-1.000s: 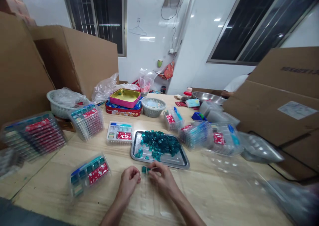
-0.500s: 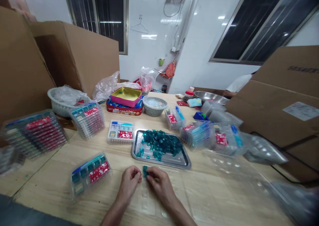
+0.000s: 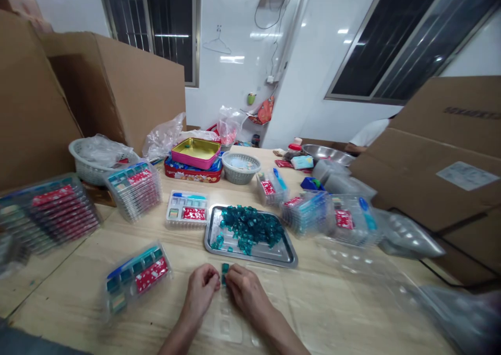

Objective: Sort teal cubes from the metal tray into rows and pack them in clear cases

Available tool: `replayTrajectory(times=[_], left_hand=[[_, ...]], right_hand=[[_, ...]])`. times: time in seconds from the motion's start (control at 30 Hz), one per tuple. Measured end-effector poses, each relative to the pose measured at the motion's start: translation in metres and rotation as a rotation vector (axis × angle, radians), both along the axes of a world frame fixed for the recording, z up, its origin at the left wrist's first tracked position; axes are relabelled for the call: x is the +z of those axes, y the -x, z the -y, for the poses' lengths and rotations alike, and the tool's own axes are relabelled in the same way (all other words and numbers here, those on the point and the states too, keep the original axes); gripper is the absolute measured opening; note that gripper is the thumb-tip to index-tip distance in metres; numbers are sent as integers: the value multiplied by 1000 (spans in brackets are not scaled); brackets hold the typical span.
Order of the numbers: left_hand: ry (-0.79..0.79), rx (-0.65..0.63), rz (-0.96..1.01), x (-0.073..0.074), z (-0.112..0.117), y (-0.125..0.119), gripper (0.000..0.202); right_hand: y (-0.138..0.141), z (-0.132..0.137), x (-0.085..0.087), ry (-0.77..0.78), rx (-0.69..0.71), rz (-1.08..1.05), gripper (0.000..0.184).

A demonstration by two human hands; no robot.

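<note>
Pinching a teal piece (image 3: 225, 273) between left hand (image 3: 199, 290) and right hand (image 3: 246, 295) over a clear blister tray (image 3: 229, 328); slipping fingers could drop it.

This looks like a small packing workroom: large cardboard cartons (image 3: 113, 91) stand behind the wooden desk (image 3: 58, 287), stacks of clear plastic blister trays (image 3: 135, 190) crowd its top, and a barred window (image 3: 168, 31) and white walls (image 3: 230, 83) rise beyond it.
</note>
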State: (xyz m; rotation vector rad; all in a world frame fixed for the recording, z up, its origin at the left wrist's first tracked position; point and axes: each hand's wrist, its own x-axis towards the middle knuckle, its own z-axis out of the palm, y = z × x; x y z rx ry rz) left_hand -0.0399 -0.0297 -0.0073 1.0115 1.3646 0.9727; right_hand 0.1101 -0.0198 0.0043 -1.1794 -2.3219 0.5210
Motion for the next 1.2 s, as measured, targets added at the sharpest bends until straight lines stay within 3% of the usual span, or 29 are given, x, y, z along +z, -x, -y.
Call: replayTrajectory(times=[0.13, 0.2, 0.33, 0.5, 0.6, 0.73, 0.93, 1.07, 1.2], left_hand=[[-2, -24, -24, 0, -1, 1, 22], [-4, -33, -29, 0, -1, 2, 22], [2, -29, -28, -1, -2, 2, 23], [21, -15, 15, 3, -1, 0, 24], [27, -3, 64, 10, -1, -3, 24], [36, 11, 166, 24, 0, -11, 32], [75, 1, 348, 36, 9, -15, 35], [112, -36, 442, 37, 15, -11, 33], [99, -75, 485, 39, 22, -9, 40]], right_hand=[[-11, -12, 7, 45, -40, -115, 19], [-22, -27, 10, 11, -182, -150, 16], [-41, -61, 10, 46, -417, 26, 16], [-47, -75, 6, 106, -420, 37, 18], [-43, -65, 7, 235, -343, -189, 22], [-30, -37, 15, 472, -126, -559, 23], [-11, -1, 24, 573, 69, -725, 20], [-7, 6, 25, 561, 133, -803, 19], [-4, 10, 29, 660, 256, -956, 16]])
